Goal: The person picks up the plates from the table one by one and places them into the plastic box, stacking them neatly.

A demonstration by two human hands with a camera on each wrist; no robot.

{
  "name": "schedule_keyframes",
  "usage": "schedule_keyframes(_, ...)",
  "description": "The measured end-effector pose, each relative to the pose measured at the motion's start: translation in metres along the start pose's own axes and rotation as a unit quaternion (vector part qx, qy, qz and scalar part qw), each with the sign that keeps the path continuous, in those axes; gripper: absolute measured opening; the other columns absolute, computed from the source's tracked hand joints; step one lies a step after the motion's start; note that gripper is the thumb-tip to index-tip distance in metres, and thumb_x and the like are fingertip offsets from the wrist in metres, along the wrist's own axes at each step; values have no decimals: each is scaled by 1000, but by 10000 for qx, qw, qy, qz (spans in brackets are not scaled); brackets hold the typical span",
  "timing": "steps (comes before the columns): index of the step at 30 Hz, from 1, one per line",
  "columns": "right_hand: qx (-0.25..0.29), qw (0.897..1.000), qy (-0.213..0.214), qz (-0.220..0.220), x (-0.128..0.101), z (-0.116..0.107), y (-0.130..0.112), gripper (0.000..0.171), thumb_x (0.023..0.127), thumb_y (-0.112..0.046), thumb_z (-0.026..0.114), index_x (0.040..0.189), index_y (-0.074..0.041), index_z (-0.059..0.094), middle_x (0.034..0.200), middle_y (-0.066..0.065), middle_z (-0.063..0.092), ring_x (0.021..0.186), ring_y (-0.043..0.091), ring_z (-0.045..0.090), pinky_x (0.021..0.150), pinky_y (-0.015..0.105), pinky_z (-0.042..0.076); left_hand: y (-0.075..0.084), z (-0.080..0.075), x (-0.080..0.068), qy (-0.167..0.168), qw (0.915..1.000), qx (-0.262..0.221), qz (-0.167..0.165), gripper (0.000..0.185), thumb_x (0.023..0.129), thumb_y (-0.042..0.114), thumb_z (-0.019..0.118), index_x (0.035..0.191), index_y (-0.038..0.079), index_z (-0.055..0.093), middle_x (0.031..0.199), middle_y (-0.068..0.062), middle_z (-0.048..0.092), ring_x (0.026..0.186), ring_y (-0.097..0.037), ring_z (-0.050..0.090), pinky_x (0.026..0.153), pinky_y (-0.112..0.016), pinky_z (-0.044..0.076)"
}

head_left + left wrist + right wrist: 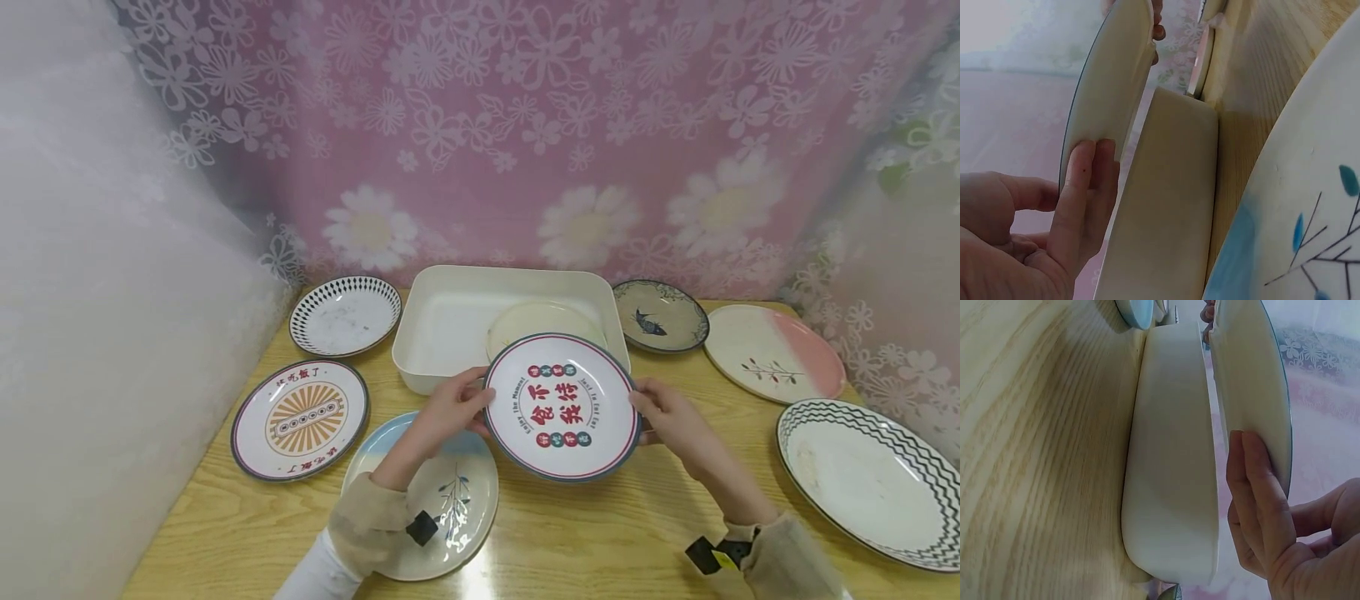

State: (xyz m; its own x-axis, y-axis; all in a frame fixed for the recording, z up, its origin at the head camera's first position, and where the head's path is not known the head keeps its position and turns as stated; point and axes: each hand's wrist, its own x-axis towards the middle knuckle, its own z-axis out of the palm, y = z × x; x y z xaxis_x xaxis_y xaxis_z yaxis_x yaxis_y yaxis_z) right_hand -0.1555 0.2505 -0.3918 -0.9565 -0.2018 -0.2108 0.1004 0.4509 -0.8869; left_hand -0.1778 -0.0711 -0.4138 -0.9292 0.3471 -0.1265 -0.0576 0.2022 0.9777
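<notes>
Beige fuzzy cuffs, white left sleeve, black wrist straps — bare fingers point(465, 398)

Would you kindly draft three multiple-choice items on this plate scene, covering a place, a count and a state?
1. Where does the cream plate lie?
A. In the white tub
B. On the blue-leaf plate
C. Beside the fish plate, on the table

2. How many plates lie on the table right of the tub?
A. One
B. Three
C. Five

3. How is the red-lettered plate held?
A. Flat on the table
B. By one hand
C. By both hands at its rim

Answers:
1 A: it sits within the tub's walls.
2 B: fish, pink-edged and zigzag-rimmed plates.
3 C: the left hand and right hand grip opposite edges.
</notes>
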Motion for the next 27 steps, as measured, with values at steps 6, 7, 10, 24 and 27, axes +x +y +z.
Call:
schedule_keyframes(6, 190, 9998, 18, 27, 0, 1, 2, 40, 111, -14, 37, 138, 17, 39, 102, 13, 61, 80, 13, 61, 68, 25, 59, -3, -6, 1, -234, 9991, -311, 163, 49, 104, 7, 53, 150, -3, 42, 92, -22, 72, 65, -15, 70, 68, -35, 64)
schedule_keyframes(7, 229, 9997, 29, 8, 0, 1, 2, 41, 112, -15, 37, 138, 16, 39, 102, 13, 61, 81, 12, 62, 68, 25, 59, -3, -7, 1, -263, 9989, -342, 167, 49, 104, 7, 53, 150, -4, 42, 92, -22, 72, 64, -14, 70, 68, -35, 64)
schedule_keyframes(10, 332, 9994, 97, -65, 0, 1, 3, 45, 112, -21, 37, 139, 15, 38, 101, 9, 61, 81, 11, 63, 69, 27, 60, -2, -10, 1, -288, 9983, -468, 177, 48, 104, 7, 52, 150, -5, 42, 92, -22, 73, 64, -13, 69, 67, -33, 64)
schedule_keyframes(24, 667, 9962, 455, -340, -4, -3, 2, 58, 111, -43, 33, 138, 7, 45, 104, 10, 62, 77, 18, 70, 68, 36, 63, 17, -19, 21, 405, 9947, -922, 202, 44, 103, 6, 54, 145, -4, 50, 84, -9, 74, 61, -10, 69, 68, -28, 63)
schedule_keyframes(27, 657, 9963, 360, -423, -5, -3, 4, 55, 111, -41, 33, 135, 7, 48, 101, 10, 63, 76, 20, 69, 67, 37, 62, 24, -20, 30, 635, 9932, -945, 246, 42, 103, 6, 53, 144, -3, 51, 83, -10, 73, 61, -10, 70, 67, -27, 63)
